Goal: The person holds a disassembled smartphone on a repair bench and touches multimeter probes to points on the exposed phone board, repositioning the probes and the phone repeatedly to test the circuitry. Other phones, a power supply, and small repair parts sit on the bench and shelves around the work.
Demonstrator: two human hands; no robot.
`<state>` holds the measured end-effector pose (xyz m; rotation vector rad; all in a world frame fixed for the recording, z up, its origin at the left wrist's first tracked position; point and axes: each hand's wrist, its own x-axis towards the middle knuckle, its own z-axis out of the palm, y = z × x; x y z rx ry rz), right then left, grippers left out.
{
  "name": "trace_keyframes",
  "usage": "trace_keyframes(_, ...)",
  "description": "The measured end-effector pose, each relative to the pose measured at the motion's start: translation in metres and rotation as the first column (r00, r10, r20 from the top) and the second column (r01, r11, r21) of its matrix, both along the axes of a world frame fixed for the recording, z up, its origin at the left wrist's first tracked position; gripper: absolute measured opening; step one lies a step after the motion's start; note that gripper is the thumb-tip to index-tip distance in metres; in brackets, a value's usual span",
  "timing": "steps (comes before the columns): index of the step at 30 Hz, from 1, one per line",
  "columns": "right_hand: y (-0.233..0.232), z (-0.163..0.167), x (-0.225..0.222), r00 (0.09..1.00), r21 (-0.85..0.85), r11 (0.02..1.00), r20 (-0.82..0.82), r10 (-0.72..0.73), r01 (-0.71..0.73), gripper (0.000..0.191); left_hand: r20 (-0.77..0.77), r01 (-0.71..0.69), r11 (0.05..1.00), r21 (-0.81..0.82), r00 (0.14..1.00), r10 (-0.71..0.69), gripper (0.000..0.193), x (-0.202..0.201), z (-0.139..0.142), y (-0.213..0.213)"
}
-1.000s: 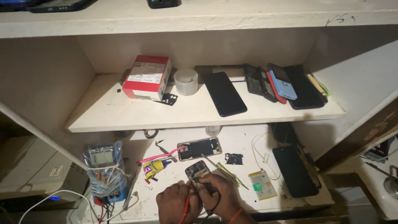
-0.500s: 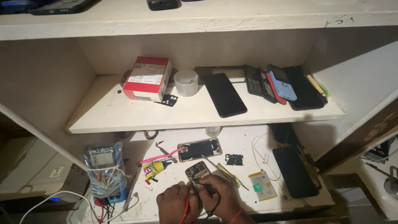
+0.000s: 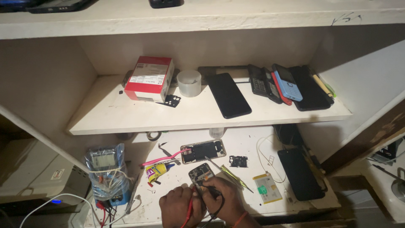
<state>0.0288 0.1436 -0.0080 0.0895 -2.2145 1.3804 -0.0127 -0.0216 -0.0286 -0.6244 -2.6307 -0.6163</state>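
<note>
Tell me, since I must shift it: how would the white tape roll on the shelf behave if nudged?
The white tape roll lies flat on its round face on the shelf, so it would probably slide, not roll. It looks hollow, so likely light. Tipped on edge, it could roll toward the black phone beside it.

**A phone repair bench**

I am looking at a small phone repair workshop; the landmark is the white shelf (image 3: pixel 126 116); on it lie a black smartphone (image 3: pixel 228 95), old keypad phones (image 3: pixel 276 84) and a red box (image 3: pixel 149 78); below it, on the worktop (image 3: pixel 253 143), I see an opened phone frame (image 3: pixel 203 151), a loose battery (image 3: pixel 267 188), a glue tube (image 3: pixel 157 172) and a plastic-wrapped meter (image 3: pixel 104 169).
</note>
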Motion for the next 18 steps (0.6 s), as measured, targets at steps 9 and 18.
trace_keyframes(9, -0.003, 0.009, 0.001, 0.995, -0.031, 0.999, 0.093, -0.019, 0.022, 0.015, -0.026, 0.005, 1.000, -0.001, 1.000, -0.005, 0.025, -0.001, 0.000, 0.000)
trace_keyframes(18, 0.010, 0.009, 0.002, 0.978, 0.189, 0.981, -0.196, 0.076, -0.039, 0.016, -0.362, -0.053, 0.996, 0.068, 0.929, 0.074, 0.031, -0.019, -0.041, 0.006)
